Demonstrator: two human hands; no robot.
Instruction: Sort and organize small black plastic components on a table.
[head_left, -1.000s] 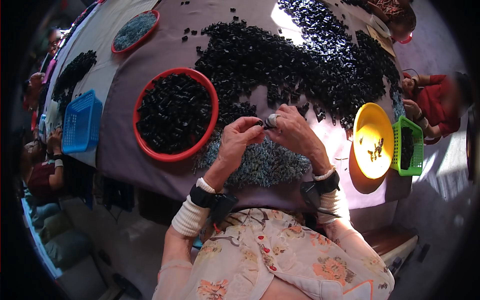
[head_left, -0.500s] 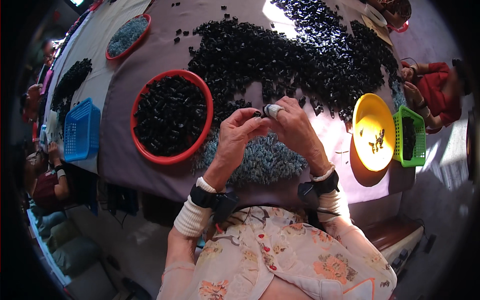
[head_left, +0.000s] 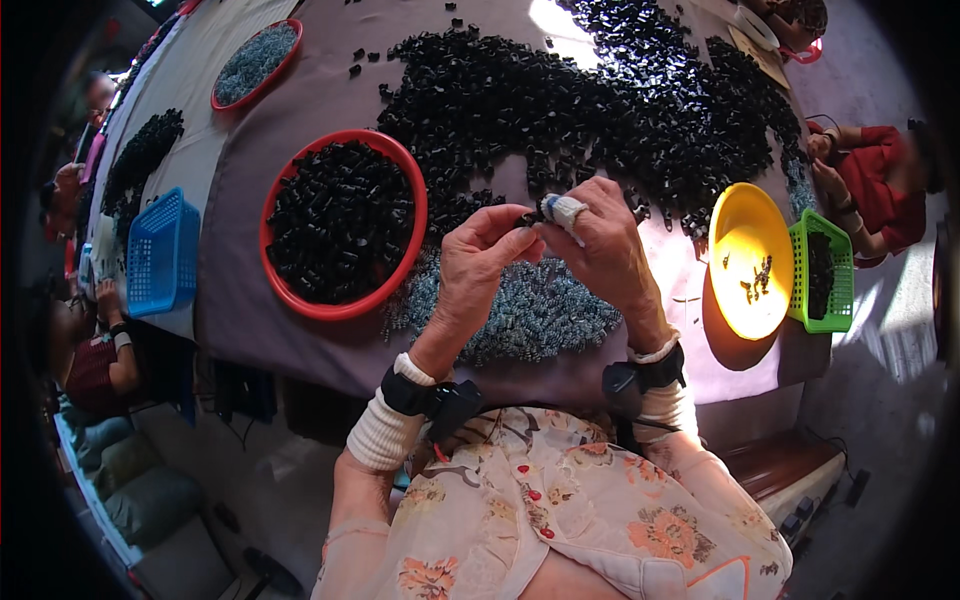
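Over the near part of the table my two hands meet at the fingertips. My left hand (head_left: 470, 268) pinches a small black plastic piece (head_left: 529, 218) between thumb and fingers. My right hand (head_left: 610, 245), one finger wrapped in white and blue cloth, closes on the same piece from the other side. Fingers cover most of it. Below the hands spreads a heap of small grey-blue coiled springs (head_left: 540, 315). Just beyond lies a wide pile of small black plastic pieces (head_left: 490, 115). More such pieces fill a red basin (head_left: 421, 205) to the left.
To the right stand a yellow bowl (head_left: 740, 235) with a few black pieces and a green basket (head_left: 841, 313). At left are a blue basket (head_left: 160, 260) and a smaller red tray (head_left: 296, 45) of springs. Other people sit along the table, one in red (head_left: 875, 190).
My right hand has shifted slightly right and up, its fingers folding more over the black piece. The left hand stays almost in place.
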